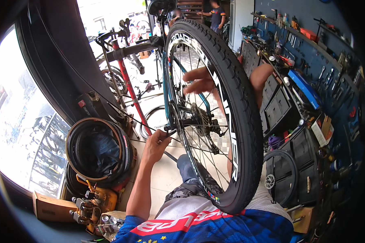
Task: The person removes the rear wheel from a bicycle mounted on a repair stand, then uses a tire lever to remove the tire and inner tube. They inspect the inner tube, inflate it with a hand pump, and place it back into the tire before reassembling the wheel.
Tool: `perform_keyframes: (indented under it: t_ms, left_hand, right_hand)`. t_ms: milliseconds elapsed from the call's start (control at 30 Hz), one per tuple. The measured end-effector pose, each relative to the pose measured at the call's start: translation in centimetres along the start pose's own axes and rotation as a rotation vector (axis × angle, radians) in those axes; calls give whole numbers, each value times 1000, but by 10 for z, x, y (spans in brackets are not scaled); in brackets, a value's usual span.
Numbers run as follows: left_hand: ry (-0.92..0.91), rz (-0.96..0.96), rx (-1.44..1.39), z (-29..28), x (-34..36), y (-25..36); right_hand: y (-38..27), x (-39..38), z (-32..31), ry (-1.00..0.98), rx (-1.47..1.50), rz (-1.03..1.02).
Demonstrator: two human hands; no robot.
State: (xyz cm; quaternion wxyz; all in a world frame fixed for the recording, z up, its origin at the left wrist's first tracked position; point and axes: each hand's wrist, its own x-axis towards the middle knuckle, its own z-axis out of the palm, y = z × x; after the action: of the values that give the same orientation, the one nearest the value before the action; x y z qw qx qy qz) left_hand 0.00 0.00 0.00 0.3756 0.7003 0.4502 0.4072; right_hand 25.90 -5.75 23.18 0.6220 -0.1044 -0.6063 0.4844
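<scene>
A bicycle wheel (250, 133) with black tyre, white-lettered rim and cassette (202, 125) stands upright before me, in a teal frame (165, 93) with a saddle (158, 8) above. My left hand (158, 141) is closed, pinching a small black part (168, 133) at the rear axle; whether it is a lever or cable end is unclear. Behind the wheel, my right hand (198, 83) has its fingers stretched apart among the spokes, with more of it showing right of the tyre; the rest is hidden. The tyre's lower edge rests close against my shirt.
Stacked tyres (93, 125), a yellow tool (89, 204) and cardboard box (52, 206) lie left. A red bicycle frame (127, 81) stands behind. Tool wall (324, 73), drawer units (271, 105) and a loose wheel (292, 178) line the right. Two people (216, 16) are at the back.
</scene>
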Motion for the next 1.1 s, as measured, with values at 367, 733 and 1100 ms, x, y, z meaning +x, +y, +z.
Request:
perform_keyframes:
  t_ms: [367,733,1100]
  left_hand:
    - [57,51,15,-2,-13,23]
    - [78,109,89,-13,-5,28]
    - [190,339,265,-3,-16,43]
  right_hand:
    - [-9,-29,32,7,294,-228]
    - [-1,-35,26,-95,419,-339]
    - [-1,-39,31,34,334,-315]
